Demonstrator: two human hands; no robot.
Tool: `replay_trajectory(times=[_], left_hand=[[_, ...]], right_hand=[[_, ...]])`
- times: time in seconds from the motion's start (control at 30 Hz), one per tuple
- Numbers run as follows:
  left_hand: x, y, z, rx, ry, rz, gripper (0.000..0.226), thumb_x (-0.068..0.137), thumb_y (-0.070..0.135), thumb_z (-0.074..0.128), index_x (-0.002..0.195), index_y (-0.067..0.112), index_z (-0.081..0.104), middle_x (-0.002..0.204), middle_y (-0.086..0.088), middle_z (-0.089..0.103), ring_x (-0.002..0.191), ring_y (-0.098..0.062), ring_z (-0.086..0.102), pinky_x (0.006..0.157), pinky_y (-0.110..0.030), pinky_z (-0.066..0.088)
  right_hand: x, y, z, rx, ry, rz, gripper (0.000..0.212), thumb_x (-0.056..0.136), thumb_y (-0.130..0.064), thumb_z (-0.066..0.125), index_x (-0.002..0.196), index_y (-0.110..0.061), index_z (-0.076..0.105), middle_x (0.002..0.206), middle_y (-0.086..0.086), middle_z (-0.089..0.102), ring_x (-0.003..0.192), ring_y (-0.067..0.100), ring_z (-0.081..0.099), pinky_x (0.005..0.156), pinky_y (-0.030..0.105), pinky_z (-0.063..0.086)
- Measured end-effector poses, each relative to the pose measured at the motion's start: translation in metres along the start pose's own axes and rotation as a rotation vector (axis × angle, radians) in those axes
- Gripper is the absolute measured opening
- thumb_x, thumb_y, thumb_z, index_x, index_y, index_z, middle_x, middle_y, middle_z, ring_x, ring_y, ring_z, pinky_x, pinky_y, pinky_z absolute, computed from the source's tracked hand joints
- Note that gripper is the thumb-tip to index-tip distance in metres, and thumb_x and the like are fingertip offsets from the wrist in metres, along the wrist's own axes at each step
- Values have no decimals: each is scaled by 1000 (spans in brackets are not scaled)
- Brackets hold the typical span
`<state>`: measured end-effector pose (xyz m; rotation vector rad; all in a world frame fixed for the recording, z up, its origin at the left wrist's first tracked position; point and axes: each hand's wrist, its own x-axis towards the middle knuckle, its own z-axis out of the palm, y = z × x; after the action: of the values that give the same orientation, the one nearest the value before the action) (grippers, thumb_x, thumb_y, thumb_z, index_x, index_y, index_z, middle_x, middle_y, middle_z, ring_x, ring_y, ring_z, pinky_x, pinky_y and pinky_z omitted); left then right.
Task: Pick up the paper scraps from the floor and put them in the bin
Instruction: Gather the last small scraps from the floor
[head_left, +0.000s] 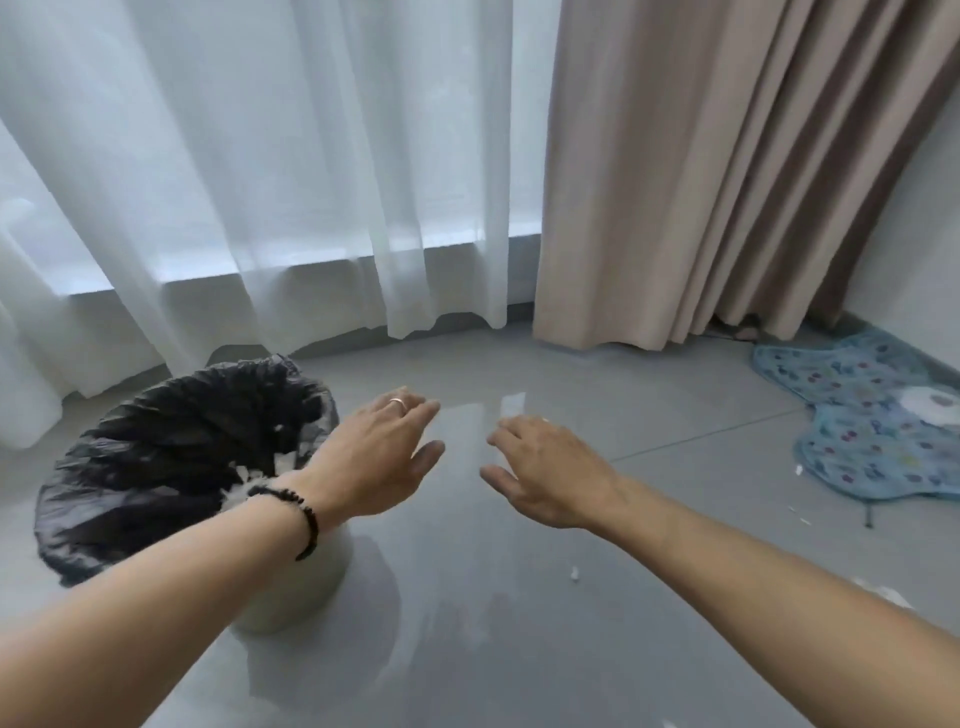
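Both the left hand (387, 457) and right hand (545, 475) hover loose-fingered, holding nothing. The tiny paper scrap (574, 573) (near-weightless, flimsy) needs a fingertip pinch; the black-lined bin (171, 467) waits nearby.

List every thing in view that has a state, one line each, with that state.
Left hand: open, holding nothing, beside the bin's rim.
Right hand: open, holding nothing, above the floor.
Bin: upright, lined with a black bag, white paper inside.
Paper scrap: lying on the floor.
Blue mat: flat on the floor, a paper roll on it.
Beige curtain: drawn aside, bunched.
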<state>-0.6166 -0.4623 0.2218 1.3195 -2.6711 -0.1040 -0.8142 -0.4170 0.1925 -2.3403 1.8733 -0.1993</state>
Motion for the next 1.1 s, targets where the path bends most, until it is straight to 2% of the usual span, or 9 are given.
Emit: replay_trajectory(times=[0.1, 0.23, 0.37, 0.43, 0.57, 0.67, 0.9, 1.03, 1.1], left_hand=[[33, 70, 47, 57, -89, 226, 52, 97, 43, 41, 140, 13, 38, 146, -7, 42, 138, -23, 31, 110, -34, 29], [79, 152, 125, -33, -178, 318, 57, 95, 44, 46, 142, 13, 34, 146, -8, 39, 135, -23, 34, 107, -35, 34], [112, 221, 209, -123, -303, 291, 75, 89, 47, 56, 147, 16, 21, 152, -7, 29, 138, -22, 27, 109, -32, 30], [128, 248, 245, -131, -352, 258, 84, 86, 50, 60, 149, 18, 14, 156, -9, 21, 143, -24, 17, 114, -36, 23], [160, 276, 295, -156, -396, 138, 105, 79, 55, 66, 151, 23, -5, 160, -8, -2, 146, -27, -8, 118, -46, 6], [178, 278, 320, -130, -447, 77, 131, 64, 64, 75, 148, 26, -18, 158, -10, -15, 144, -31, -19, 117, -51, -1], [200, 272, 343, -146, -509, 74, 153, 46, 70, 80, 147, 19, -22, 156, -21, -12, 144, -34, -18, 116, -44, -1], [204, 269, 342, -223, -553, 151, 147, 51, 71, 77, 148, 19, -21, 158, -14, -14, 144, -27, -19, 116, -40, -5], [203, 277, 344, -257, -526, 194, 125, 69, 71, 64, 150, 20, -17, 159, -7, -14, 145, -22, -17, 118, -41, -6]], right_hand=[[-49, 79, 23, -72, -82, 158, 48, 98, -45, 36, 130, -11, 47, 139, 9, 44, 129, 26, 38, 108, 37, 29], [-99, 173, 54, 20, -122, 381, 51, 99, -43, 35, 136, -10, 41, 146, 9, 38, 135, 25, 32, 110, 38, 28], [-128, 261, 90, 79, -90, 565, 49, 98, -40, 37, 135, -8, 40, 145, 10, 36, 134, 26, 31, 108, 39, 30], [-134, 301, 105, 92, -87, 640, 51, 98, -39, 38, 138, -8, 37, 148, 11, 32, 137, 26, 28, 109, 39, 28], [-126, 372, 128, 138, -91, 734, 63, 98, -43, 38, 148, -9, 22, 160, 12, 8, 146, 24, 7, 116, 37, 14], [-115, 416, 143, 143, -76, 790, 67, 97, -47, 39, 150, -14, 16, 161, 9, -2, 147, 24, -1, 117, 39, 10], [-99, 454, 168, 212, -140, 802, 69, 97, -52, 33, 151, -15, 12, 161, 10, -6, 147, 22, -8, 118, 38, 3], [-142, 412, 181, 213, -160, 512, 65, 100, -47, 29, 153, -16, 9, 161, 3, -7, 147, 13, -11, 119, 31, -3], [-177, 394, 186, 193, -144, 387, 63, 99, -47, 24, 153, -17, 11, 161, -3, -2, 146, 6, -8, 119, 30, -1]])
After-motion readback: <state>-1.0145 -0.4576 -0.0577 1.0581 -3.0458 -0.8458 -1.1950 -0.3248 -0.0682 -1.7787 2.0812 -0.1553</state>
